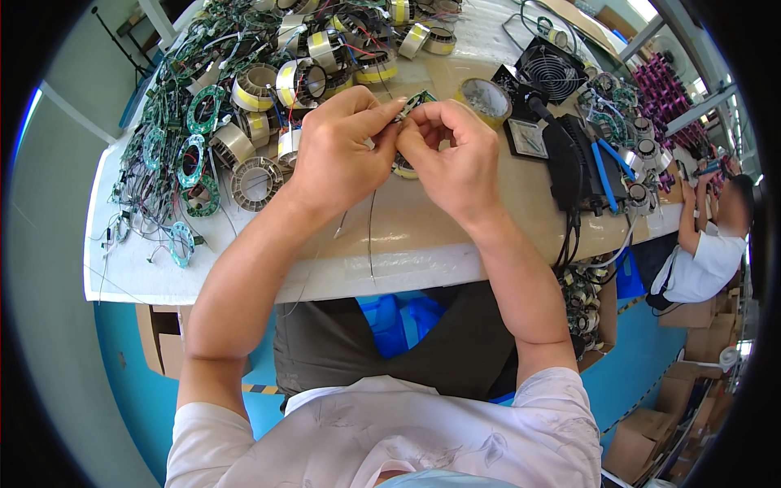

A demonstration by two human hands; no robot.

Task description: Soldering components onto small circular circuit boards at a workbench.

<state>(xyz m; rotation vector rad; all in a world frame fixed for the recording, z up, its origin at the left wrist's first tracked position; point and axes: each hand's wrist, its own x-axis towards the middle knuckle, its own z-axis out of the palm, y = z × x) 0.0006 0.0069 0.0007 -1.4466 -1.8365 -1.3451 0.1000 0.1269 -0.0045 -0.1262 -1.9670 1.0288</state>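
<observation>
Over the bench, my left hand [346, 150] and my right hand [451, 159] meet with their fingertips pinched together. Between them they hold a small green circuit board [420, 99], its far edge showing above the fingers. The exact spot that my right fingertips grip is hidden. A thin dark wire [372, 236] hangs down below my left hand toward the bench edge. Under the hands, a yellow-banded ring [404, 168] is partly covered by them. Left of my left hand lie silver rings with yellow bands [256, 88].
A large heap of green boards and wires [163, 130] covers the bench's left side. At the right are a tape roll [485, 101], a black fan [553, 73], a black device [573, 159] and blue-handled pliers [606, 175]. Another person [708, 252] works farther right.
</observation>
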